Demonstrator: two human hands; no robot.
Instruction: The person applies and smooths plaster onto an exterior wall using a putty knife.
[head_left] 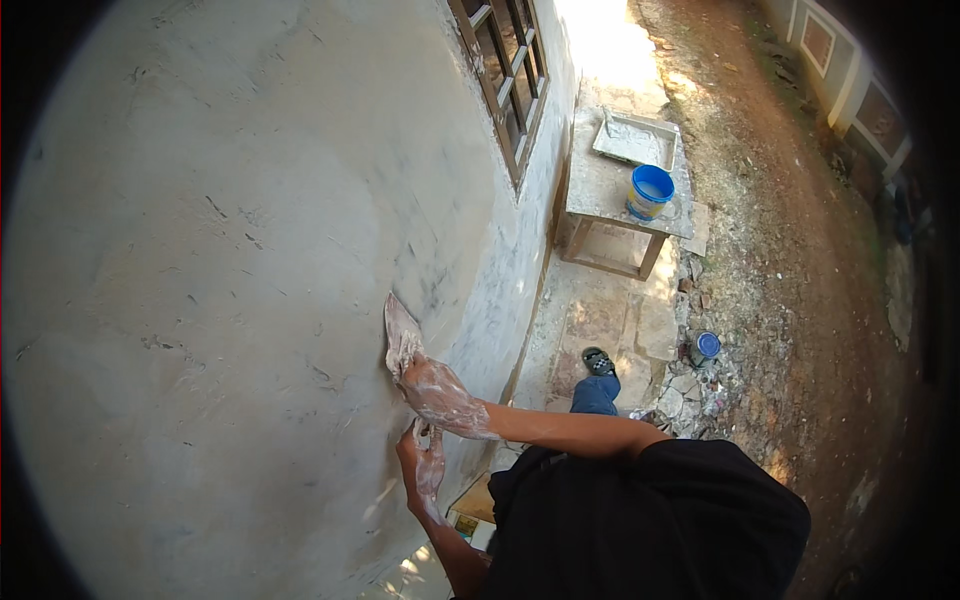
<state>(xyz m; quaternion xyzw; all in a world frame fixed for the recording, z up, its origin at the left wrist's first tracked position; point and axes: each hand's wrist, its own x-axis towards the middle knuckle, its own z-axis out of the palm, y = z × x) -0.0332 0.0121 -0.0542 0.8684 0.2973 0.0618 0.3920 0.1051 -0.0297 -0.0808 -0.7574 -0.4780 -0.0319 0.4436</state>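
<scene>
My right hand (445, 397), smeared with pale putty, is closed around a putty knife (402, 325). Its coated blade lies against the grey wall (250, 320), and most of its handle is hidden in my grip. Just below, my left hand (428, 468) is also streaked with putty. Its thumb and fingers curl together close to my right wrist, and whatever they hold, if anything, cannot be made out. The wall is skimmed in a patchy grey coat with dark scratches and small rough marks.
A barred window (505, 70) is set in the wall ahead. A wooden table (600, 190) carries a putty-filled tray (675, 150) and a blue-rimmed bucket (648, 200). A blue-lidded can (707, 346) stands among rubble beside my foot (598, 360). A dirt path (790, 250) runs along the right.
</scene>
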